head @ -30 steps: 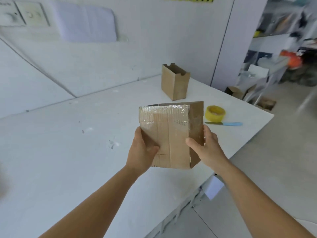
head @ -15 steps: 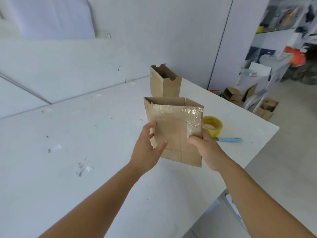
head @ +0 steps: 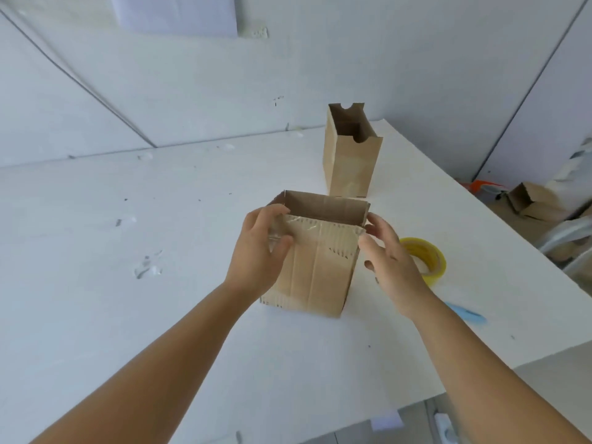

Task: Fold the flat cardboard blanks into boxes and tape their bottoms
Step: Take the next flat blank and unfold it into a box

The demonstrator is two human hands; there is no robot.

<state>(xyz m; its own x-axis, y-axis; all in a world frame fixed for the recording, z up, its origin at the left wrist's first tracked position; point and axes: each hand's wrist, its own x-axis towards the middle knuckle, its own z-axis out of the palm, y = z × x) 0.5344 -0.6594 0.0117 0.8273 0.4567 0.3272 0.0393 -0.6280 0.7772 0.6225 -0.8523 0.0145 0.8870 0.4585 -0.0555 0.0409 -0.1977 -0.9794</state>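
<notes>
A folded brown cardboard box (head: 317, 274) stands on the white table (head: 144, 331), close in front of me. Clear tape wraps over its upper near edge. My left hand (head: 256, 251) grips the box's upper left corner, thumb pressed on the taped front face. At the upper right corner, the fingertips of my right hand (head: 394, 267) hold the box. A second, taller folded box (head: 349, 161) stands upright with its top open, just behind the first and apart from it.
A yellow tape roll (head: 439, 262) lies on the table right of the box, partly behind my right hand. A blue cutter (head: 467, 314) lies near the table's right edge. A white wall runs along the back. Loose cardboard boxes (head: 531, 200) sit on the floor at the right.
The box was held in the air with its taped end facing me. It has since turned and come down onto the table, both hands shifting to its upper corners.
</notes>
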